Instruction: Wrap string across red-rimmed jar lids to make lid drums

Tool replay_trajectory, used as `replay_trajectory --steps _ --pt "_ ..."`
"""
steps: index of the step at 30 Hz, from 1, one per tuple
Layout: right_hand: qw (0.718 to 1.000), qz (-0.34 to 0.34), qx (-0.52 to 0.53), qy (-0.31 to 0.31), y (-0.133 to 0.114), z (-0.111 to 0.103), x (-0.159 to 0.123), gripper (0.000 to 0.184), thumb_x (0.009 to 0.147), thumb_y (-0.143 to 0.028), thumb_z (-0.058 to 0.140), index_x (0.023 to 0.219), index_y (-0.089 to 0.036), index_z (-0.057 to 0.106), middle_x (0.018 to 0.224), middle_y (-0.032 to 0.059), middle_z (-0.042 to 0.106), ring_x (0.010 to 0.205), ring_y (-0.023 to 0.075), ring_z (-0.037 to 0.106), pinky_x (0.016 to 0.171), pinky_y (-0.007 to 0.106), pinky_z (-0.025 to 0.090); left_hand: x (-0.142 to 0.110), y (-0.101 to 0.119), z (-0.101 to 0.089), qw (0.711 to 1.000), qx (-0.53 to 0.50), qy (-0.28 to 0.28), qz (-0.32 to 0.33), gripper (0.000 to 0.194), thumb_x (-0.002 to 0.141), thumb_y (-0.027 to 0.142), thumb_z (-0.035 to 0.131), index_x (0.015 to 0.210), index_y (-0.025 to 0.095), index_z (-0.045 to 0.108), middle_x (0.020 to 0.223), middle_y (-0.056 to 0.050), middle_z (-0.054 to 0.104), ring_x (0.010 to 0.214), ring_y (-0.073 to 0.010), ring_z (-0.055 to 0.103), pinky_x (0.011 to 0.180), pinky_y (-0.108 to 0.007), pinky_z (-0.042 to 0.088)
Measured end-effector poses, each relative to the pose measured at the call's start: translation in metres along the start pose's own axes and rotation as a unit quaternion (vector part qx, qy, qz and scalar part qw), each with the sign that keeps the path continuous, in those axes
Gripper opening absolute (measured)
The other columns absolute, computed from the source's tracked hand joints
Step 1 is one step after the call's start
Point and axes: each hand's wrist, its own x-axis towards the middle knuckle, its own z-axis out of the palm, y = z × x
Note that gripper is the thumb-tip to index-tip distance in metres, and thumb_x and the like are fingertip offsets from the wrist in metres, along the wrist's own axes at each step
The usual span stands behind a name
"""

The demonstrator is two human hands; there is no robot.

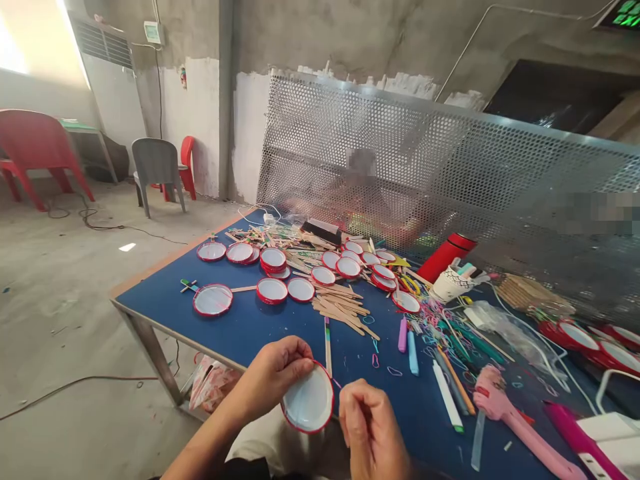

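My left hand (273, 377) grips a round disc with a red rim and a white centre (309, 400) at its edge, tilted up above the blue table (380, 363). My right hand (373, 430) sits just to the right of that disc, with its fingertips pinched together close to the red rim. Anything between those fingers is too small to make out. Farther off lie several more red-rimmed discs (273, 291), some stacked, among scattered wooden craft sticks (340, 308). One disc (213, 300) has a stick attached.
Coloured rubber bands, markers and a pink glue gun (500, 413) cover the table's right side. A red flask (445, 258) and a perforated metal screen (400, 160) stand beyond. The table's left edge drops to a concrete floor with cables and several plastic chairs.
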Motion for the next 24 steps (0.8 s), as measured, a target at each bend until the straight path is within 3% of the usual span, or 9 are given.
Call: replay_trajectory --steps 2,4,7,9,14,20,24 --pt "0.992 -0.102 -0.056 -0.056 0.001 -0.003 -0.003 0.016 0.102 -0.025 0.043 0.092 -0.022 0.055 0.068 -0.0022 0.058 0.055 0.0104 0.056 0.051 0.019 0.046 0.000 0.002 0.002 1.000 0.021 0.022 -0.007 0.022 0.086 0.039 0.054 0.085 0.017 0.054 0.072 0.002 0.055 0.064 -0.0131 0.046 0.057 -0.024 0.034" --pt "0.977 -0.161 -0.121 -0.064 0.002 -0.006 -0.003 0.015 0.103 -0.022 0.042 0.096 -0.022 0.055 0.066 -0.0021 0.060 0.054 0.0107 0.059 0.052 0.019 0.046 -0.001 0.004 0.005 0.998 0.055 0.041 -0.007 0.019 0.085 0.036 0.053 0.084 0.018 0.055 0.072 0.001 0.057 0.066 -0.0139 0.048 0.059 -0.024 0.036" --pt "0.972 -0.139 -0.188 0.011 0.000 -0.007 -0.003 0.021 0.105 -0.026 0.039 0.096 -0.020 0.056 0.067 0.0000 0.064 0.053 0.0120 0.061 0.053 0.020 0.046 -0.004 0.009 0.007 0.992 0.118 0.037 0.005 0.014 0.085 0.032 0.052 0.083 0.019 0.057 0.073 0.001 0.060 0.069 -0.0148 0.052 0.062 -0.024 0.038" --pt "0.967 -0.136 -0.215 0.025 -0.002 -0.004 -0.005 0.027 0.106 -0.030 0.037 0.091 -0.021 0.057 0.064 -0.0005 0.063 0.050 0.0121 0.060 0.051 0.021 0.043 -0.006 0.012 0.009 0.986 0.160 0.031 0.014 0.013 0.085 0.029 0.051 0.081 0.019 0.058 0.075 0.001 0.063 0.070 -0.0153 0.055 0.064 -0.024 0.039" --pt "0.935 -0.232 -0.262 -0.054 -0.003 0.006 -0.015 0.026 0.103 -0.023 0.038 0.088 -0.022 0.060 0.055 -0.0031 0.056 0.042 0.0130 0.049 0.048 0.026 0.033 -0.007 0.013 0.012 0.980 0.186 0.071 0.019 0.012 0.086 0.028 0.050 0.079 0.021 0.058 0.076 0.001 0.066 0.072 -0.0158 0.057 0.065 -0.023 0.041" --pt "0.958 -0.159 -0.228 -0.063 0.000 0.005 -0.008 0.025 0.104 -0.025 0.037 0.090 -0.023 0.058 0.059 -0.0017 0.059 0.047 0.0142 0.057 0.049 0.025 0.038 -0.008 0.009 0.016 0.975 0.180 0.126 0.025 0.014 0.087 0.030 0.050 0.081 0.021 0.059 0.073 0.001 0.067 0.069 -0.0166 0.058 0.063 -0.024 0.041" --pt "0.918 -0.273 -0.261 -0.122 -0.006 0.014 0.002 0.027 0.100 -0.016 0.034 0.094 -0.021 0.059 0.058 -0.0002 0.061 0.041 0.0153 0.051 0.045 0.030 0.033 -0.009 0.007 0.019 0.969 0.197 0.144 0.037 0.011 0.086 0.026 0.051 0.079 0.022 0.059 0.072 0.001 0.068 0.067 -0.0161 0.059 0.062 -0.024 0.041"
